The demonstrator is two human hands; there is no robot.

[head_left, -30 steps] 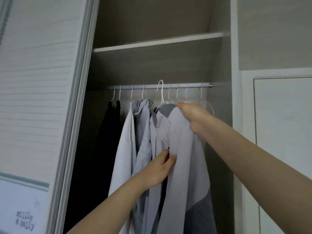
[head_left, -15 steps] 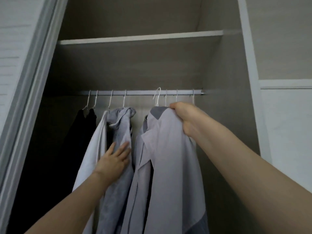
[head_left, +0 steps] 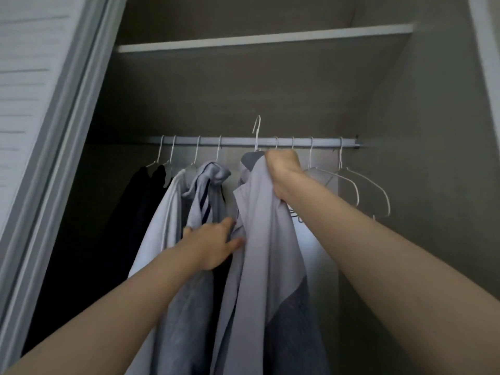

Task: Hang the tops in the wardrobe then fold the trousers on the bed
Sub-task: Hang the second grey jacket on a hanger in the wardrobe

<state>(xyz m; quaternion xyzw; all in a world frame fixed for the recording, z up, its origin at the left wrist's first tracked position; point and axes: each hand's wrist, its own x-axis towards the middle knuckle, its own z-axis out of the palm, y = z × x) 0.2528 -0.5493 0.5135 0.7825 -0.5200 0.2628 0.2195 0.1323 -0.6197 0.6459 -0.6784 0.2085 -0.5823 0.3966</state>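
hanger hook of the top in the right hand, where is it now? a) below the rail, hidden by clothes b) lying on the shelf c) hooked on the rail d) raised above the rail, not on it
d: the hook of the top gripped by the right hand pokes up above the rail, its curve hanging free rather than over the bar.

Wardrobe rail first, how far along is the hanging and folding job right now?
Done: several tops, two dark garments, a white one and a hooded one, hang on the rail. In hand: the right hand grips a light grey top whose hanger hook pokes above the rail, not yet seated; the left hand touches the neighbouring clothes. Left: seating that hook. Empty hangers remain; trousers and bed are out of view.
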